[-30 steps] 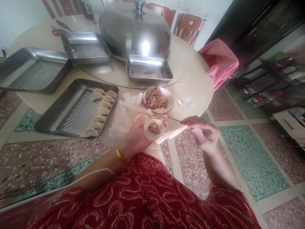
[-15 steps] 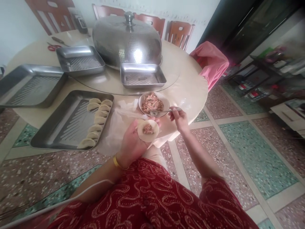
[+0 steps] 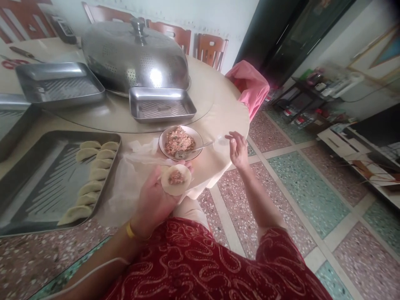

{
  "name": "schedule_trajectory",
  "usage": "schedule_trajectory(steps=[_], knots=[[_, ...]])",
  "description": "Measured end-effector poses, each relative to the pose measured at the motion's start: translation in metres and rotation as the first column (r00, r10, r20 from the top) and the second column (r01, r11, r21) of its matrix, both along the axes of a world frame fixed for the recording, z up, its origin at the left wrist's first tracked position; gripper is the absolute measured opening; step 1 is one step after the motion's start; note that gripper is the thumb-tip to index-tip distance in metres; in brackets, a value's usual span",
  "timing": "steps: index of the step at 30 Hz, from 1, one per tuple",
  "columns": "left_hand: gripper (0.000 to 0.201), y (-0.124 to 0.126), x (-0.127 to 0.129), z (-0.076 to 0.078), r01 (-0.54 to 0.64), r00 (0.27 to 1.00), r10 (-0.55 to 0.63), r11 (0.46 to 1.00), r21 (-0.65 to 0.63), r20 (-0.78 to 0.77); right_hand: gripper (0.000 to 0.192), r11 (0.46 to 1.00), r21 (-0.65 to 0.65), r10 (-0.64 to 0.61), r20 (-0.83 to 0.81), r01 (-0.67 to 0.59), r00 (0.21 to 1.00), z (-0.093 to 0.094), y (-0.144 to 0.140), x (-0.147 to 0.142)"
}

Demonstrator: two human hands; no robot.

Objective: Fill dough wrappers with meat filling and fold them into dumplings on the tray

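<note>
a filled wrapper [image 3: 176, 181] lies gripped in the left hand [image 3: 156, 198], apart from the loosely spread right hand [image 3: 238, 151].

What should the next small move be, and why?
Perhaps bring the right hand to the wrapper and start folding: the left hand holds it flat with filling on top, the spoon rests in the bowl, and the right hand looks empty.

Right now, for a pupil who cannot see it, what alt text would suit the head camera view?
A person's left hand holds a round wrapper topped with minced filling, while the right hand, open, hovers near a spoon resting in a bowl of similar filling. To the left, folded dumplings line the right side of a metal tray.
</note>
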State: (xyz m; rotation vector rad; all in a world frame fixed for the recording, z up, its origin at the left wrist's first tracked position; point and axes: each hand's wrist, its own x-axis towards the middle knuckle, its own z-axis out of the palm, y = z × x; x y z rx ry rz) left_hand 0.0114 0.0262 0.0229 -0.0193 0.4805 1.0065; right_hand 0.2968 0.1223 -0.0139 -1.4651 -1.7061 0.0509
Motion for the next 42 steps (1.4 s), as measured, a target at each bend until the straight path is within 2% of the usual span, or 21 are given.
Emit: schedule_trajectory(steps=[4,8,12,16,18,19,21,24,27,29,32,35,37,38,39,40,42], knots=[[0.054,0.0,-0.003,-0.005,0.022,0.999,-0.023,1.0,0.015,0.046,0.044,0.994,-0.105,0.015,0.274,0.014,0.962,-0.013,0.023,0.006],[0.057,0.001,-0.003,-0.002,0.008,1.0,-0.008,1.0,-0.008,0.016,0.05,0.996,-0.091,0.028,0.346,0.004,0.938,-0.019,0.026,0.007],[0.055,0.001,0.002,0.003,0.011,0.999,-0.011,1.0,0.009,-0.037,0.059,0.994,0.101,-0.061,0.181,0.043,0.982,-0.006,0.011,0.009],[0.048,0.001,0.006,0.004,0.017,0.998,-0.012,0.997,0.076,-0.068,0.052,0.989,0.138,-0.059,-0.007,0.059,0.998,0.005,-0.015,0.004],[0.045,0.0,0.008,0.003,0.022,0.997,-0.015,0.994,0.103,-0.071,0.047,0.987,0.157,-0.008,-0.164,0.035,0.986,0.006,-0.031,-0.006],[0.045,-0.001,0.008,0.003,0.036,0.998,-0.028,0.993,0.113,-0.064,0.044,0.986,0.167,0.059,-0.257,-0.016,0.965,0.007,-0.04,-0.013],[0.049,-0.002,0.008,0.002,0.09,0.996,-0.086,0.987,0.13,-0.034,0.041,0.958,0.147,0.284,-0.374,-0.246,0.883,0.007,-0.057,-0.032],[0.061,-0.005,0.008,0.003,0.196,0.979,-0.203,0.968,0.159,0.03,0.04,0.856,0.119,0.515,-0.297,-0.504,0.804,0.009,-0.077,-0.063],[0.067,-0.007,0.007,0.005,0.228,0.967,-0.246,0.952,0.206,0.066,0.042,0.789,0.11,0.611,-0.242,-0.604,0.754,0.013,-0.082,-0.083],[0.067,-0.008,0.006,0.005,0.222,0.969,-0.239,0.953,0.207,0.057,0.04,0.787,0.114,0.607,-0.325,-0.607,0.725,0.018,-0.08,-0.09],[0.067,-0.009,0.002,0.004,0.204,0.977,-0.212,0.965,0.166,0.033,0.034,0.815,0.113,0.529,-0.544,-0.569,0.651,0.026,-0.074,-0.085],[0.06,-0.01,0.0,0.003,0.187,0.98,-0.195,0.973,0.138,0.044,0.03,0.847,0.092,0.439,-0.677,-0.524,0.59,0.029,-0.072,-0.057],[0.057,-0.01,-0.001,0.003,0.185,0.979,-0.193,0.975,0.126,0.061,0.034,0.837,0.007,0.373,-0.737,-0.546,0.563,0.023,-0.074,-0.028],[0.056,-0.01,-0.001,0.003,0.186,0.978,-0.195,0.975,0.12,0.071,0.044,0.83,-0.07,0.334,-0.733,-0.554,0.593,0.017,-0.076,-0.013],[0.056,-0.01,-0.001,0.003,0.19,0.976,-0.2,0.975,0.111,0.081,0.054,0.823,-0.176,0.291,-0.684,-0.539,0.668,0.012,-0.079,0.001],[0.056,-0.009,-0.001,0.003,0.191,0.975,-0.201,0.976,0.104,0.093,0.055,0.8,-0.317,0.25,-0.596,-0.51,0.763,0.006,-0.083,0.012],[0.06,-0.009,0.001,0.002,0.198,0.972,-0.208,0.976,0.09,0.11,0.042,0.804,-0.404,0.183,-0.529,-0.436,0.828,-0.002,-0.091,0.023]])
